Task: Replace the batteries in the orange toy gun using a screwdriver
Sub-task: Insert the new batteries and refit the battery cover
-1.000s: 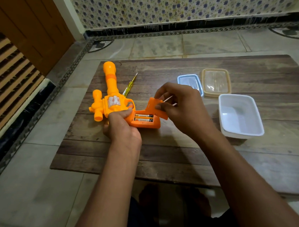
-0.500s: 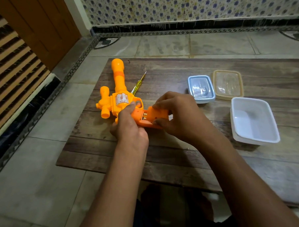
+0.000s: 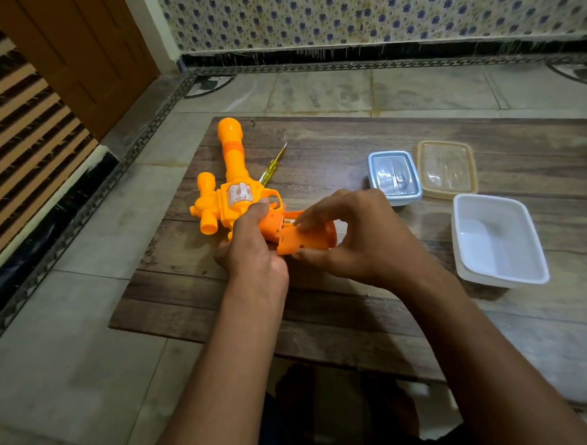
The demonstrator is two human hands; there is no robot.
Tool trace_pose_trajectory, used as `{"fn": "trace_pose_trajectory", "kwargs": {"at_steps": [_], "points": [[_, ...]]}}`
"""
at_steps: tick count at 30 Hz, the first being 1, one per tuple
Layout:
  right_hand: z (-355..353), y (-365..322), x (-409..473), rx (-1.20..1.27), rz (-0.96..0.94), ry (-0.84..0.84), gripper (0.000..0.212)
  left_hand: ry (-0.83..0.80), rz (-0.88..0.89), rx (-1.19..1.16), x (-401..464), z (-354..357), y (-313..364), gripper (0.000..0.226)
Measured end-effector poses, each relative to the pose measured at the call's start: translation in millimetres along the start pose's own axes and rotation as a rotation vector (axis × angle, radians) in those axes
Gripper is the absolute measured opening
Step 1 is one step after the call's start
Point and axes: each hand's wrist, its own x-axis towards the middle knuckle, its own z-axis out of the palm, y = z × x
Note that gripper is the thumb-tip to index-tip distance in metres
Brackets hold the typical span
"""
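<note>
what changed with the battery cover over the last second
The right hand brought the orange battery cover down from its raised position onto the grip of the toy gun, so the batteries are now almost hidden. The left hand kept holding the gun at the grip. The screwdriver and the three containers did not move on the table.

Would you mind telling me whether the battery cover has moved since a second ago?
Yes. The cover has come down from its raised tilt onto the gun grip, hiding the batteries.

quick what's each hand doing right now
Left hand: grips the orange toy gun.
Right hand: pinches the battery cover over the grip.
</note>
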Motion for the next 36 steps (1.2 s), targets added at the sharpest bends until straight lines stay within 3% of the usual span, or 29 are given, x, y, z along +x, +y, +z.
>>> {"fn": "trace_pose_trajectory", "kwargs": {"at_steps": [6,12,17,22,30,36], "points": [[-1.1,0.9,-0.1,-0.003,-0.004,-0.029,0.035,-0.014,0.004,0.043,0.8,-2.2,-0.4,0.061],[1.5,1.6,-0.1,-0.009,-0.02,-0.045,0.035,-0.021,-0.014,0.065,-1.8,-1.2,0.1,0.083],[8.2,2.8,2.2,-0.086,-0.075,-0.022,0.037,0.004,-0.021,0.078,-2.2,-1.1,0.3,0.078],[10.4,3.6,2.8,-0.153,-0.027,-0.033,0.041,0.014,-0.017,0.085,-0.1,-0.5,-0.9,0.059],[12.0,3.6,2.9,-0.263,-0.016,-0.043,0.045,-0.003,-0.013,0.048,5.3,-0.3,-2.8,0.056],[15.4,10.1,3.5,-0.157,0.035,-0.001,0.033,-0.047,0.008,-0.02,8.1,-1.0,-5.7,0.06]]}}
